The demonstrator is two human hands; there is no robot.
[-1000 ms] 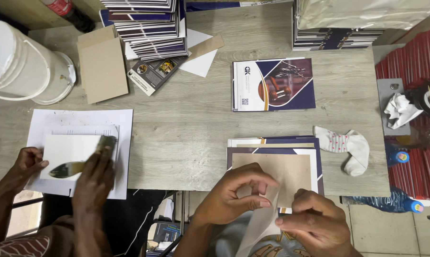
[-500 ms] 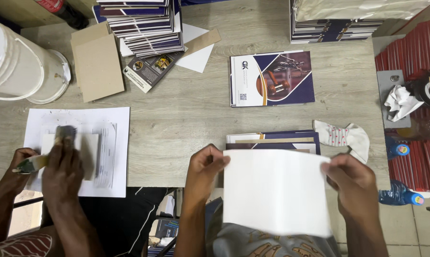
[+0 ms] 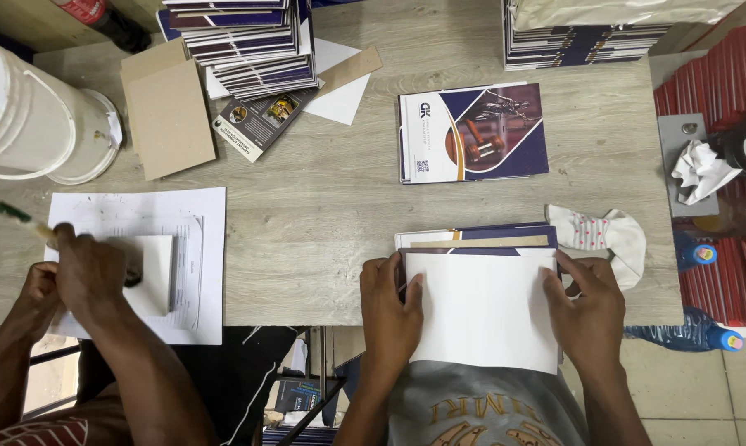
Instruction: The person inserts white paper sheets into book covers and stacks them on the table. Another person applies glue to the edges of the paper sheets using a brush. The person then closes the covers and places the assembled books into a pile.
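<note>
Surface: grey wood-grain table (image 3: 332,215).
Back edge: stacked dark-blue booklets (image 3: 249,41), brown cardboard sheets (image 3: 171,116).
Left: white plastic bucket (image 3: 26,111).
Centre: blue-and-white printed booklet (image 3: 472,132).
Right: white spotted sock (image 3: 604,235).

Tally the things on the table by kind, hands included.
Hands: 4, the left hand and right hand flat on the white sheet, plus a co-worker's two
White buckets: 1
Booklet stacks: 2
Single booklets: 1
Cardboard pieces: 2
Socks: 1
Total: 11

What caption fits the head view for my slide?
Left hand and right hand press a white sheet onto a stack of covers.
</note>
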